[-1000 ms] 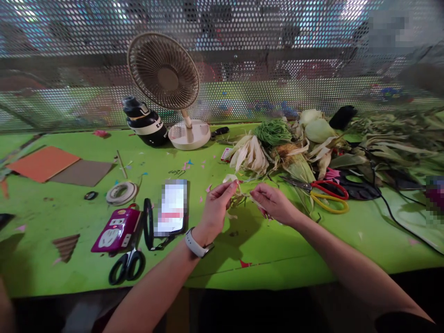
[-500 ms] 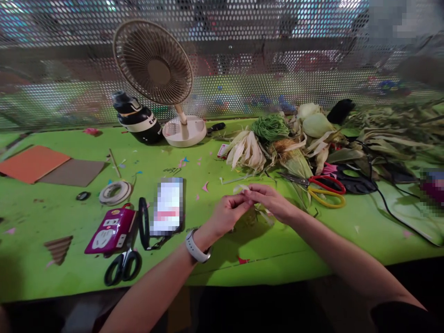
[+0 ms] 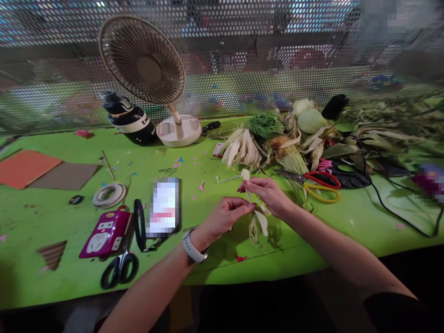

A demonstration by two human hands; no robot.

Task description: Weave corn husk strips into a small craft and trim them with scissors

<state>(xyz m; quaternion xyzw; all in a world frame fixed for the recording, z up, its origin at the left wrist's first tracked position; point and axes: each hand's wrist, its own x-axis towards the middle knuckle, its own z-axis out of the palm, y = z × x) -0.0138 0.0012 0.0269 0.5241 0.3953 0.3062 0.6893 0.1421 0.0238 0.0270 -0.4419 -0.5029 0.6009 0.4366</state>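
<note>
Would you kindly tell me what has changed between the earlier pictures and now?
The left hand has moved rightward and toward the person, from beside the right hand to below it in the picture; midway, their fingertips met. Both hands now pinch the pale strips, whose loose ends hang down past the left hand. The camera's view has shifted slightly. The red-and-yellow scissors, fan and phone stayed put.

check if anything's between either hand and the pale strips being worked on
Nothing visible stands between: the left hand and the right hand both have their fingers on the pale strips. The red-and-yellow-handled scissors lie farther back, mostly to the right, outside that space.
</note>
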